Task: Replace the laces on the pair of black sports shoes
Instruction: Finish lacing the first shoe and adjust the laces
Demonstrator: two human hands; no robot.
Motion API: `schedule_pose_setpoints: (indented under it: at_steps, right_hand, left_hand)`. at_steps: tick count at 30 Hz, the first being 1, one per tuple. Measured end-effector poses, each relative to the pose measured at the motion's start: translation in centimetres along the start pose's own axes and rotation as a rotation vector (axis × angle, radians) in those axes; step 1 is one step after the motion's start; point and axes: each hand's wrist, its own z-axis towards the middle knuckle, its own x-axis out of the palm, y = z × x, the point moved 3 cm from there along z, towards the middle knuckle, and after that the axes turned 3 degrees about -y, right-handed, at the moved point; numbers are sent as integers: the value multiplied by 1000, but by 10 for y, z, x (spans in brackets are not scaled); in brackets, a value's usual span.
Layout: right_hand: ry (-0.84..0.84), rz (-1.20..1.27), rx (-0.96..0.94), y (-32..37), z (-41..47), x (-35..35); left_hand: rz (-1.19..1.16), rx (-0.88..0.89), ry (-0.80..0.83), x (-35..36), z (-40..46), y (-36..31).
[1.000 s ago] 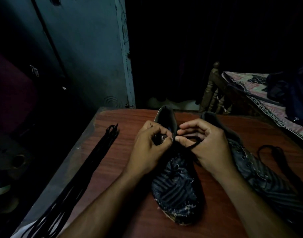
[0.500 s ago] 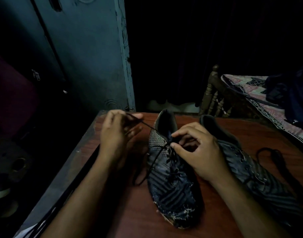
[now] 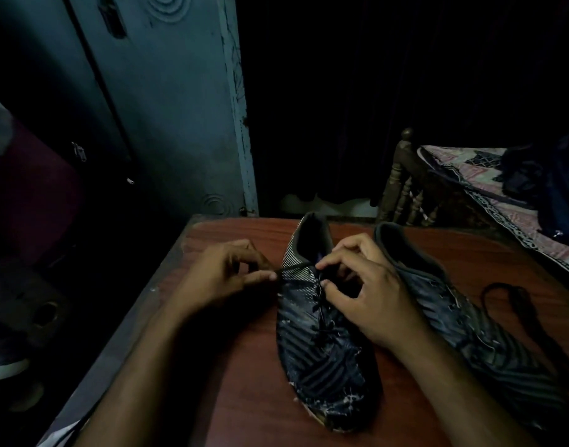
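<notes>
Two black striped sports shoes lie on a reddish wooden table [image 3: 244,398], toes toward me. The left shoe [image 3: 325,372] has a black lace [image 3: 296,267] threaded through its eyelets. My left hand [image 3: 221,279] pinches the lace's end just left of the shoe's collar and holds it taut. My right hand [image 3: 363,285] rests on the shoe's upper eyelets, its thumb and forefinger pinching the lace there. The right shoe [image 3: 454,314] lies beside it, partly hidden behind my right forearm. A loose black lace [image 3: 518,304] is coiled on the table at the far right.
A blue-grey door [image 3: 167,108] stands behind the table's left corner. A wooden bed frame [image 3: 402,185] with a patterned sheet [image 3: 489,188] is at the right. Dark clutter and another shoe [image 3: 5,362] sit on the floor at the left. The room is dim.
My left hand pulled the lace out to the left, then came back closer to the shoe with the end pinched. My right hand stayed on the upper eyelets.
</notes>
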Motion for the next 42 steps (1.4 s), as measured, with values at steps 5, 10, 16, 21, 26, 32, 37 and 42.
schedule_pose_setpoints:
  at_steps: [5,10,16,21,26,32,37,42]
  right_hand:
    - [-48,70,18,2,1,0]
    - [-47,113,20,0,2,1]
    - [-20,136,-3,-2,1,2]
    - [-20,161,9,-4,1,3]
    - [-57,163,1,-7,2,4]
    - [-76,169,3,-7,0,7]
    - [-99,121,43,-14,-1,9]
    - [-12,139,155,-19,-3,11]
  left_hand:
    - [-454,-57,-303,-2,2,-11]
    - [-1281,-285,-486,-3,3,-20]
    - [-1352,-305,-688,-8,4,-11]
    - [-1124,-270,-647,-7,4,-10]
    - [-28,2,-313,12,5,-11]
    - [430,93,-12,10,-4,-11]
    - [374,68,-3,-30,5,-43]
    - [-93,-22,-20,-45,49,-94]
